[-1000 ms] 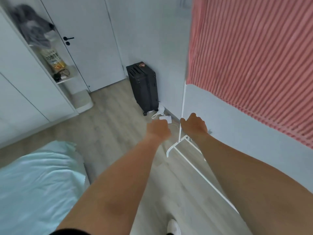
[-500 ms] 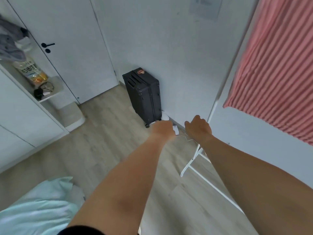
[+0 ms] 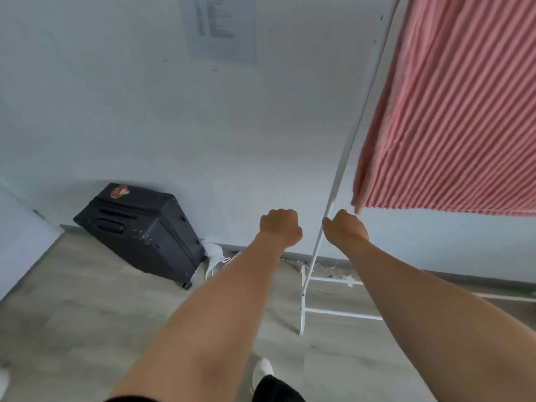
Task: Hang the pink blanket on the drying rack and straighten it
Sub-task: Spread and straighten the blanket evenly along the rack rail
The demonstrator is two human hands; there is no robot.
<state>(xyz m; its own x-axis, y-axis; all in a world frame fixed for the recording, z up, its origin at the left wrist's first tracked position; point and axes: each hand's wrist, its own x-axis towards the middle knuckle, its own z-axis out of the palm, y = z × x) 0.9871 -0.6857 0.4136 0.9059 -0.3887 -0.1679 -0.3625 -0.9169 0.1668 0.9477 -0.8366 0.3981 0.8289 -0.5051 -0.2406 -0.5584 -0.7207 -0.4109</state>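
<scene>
**Both fists out in front, blanket's hanging on the rack**

Head cam, the only view here. Both arms are reaching forward. The left hand point(image 3: 280, 227) is curling into a fist with nothing in it, hanging in the air just left of the rack's upright pole. The right hand point(image 3: 345, 229) is also looking curled, knuckles toward the camera, sitting right by the pole at its left edge. Can't tell if the fingers are actually touching or gripping the pole, since they're hidden behind the back of the hand.

The pink blanket point(image 3: 452, 111) is hanging over the white drying rack point(image 3: 352, 146), filling the upper right. Its lower hem is running just above the right hand, and its left edge is falling close alongside the slanting pole. The rack's feet are resting on the wood floor point(image 3: 72, 300) near the wall.

A black suitcase point(image 3: 142, 230) is standing against the wall well to the left, with open floor lying between it and the rack. A sheet of paper point(image 3: 220, 27) is sticking to the wall up top.
</scene>
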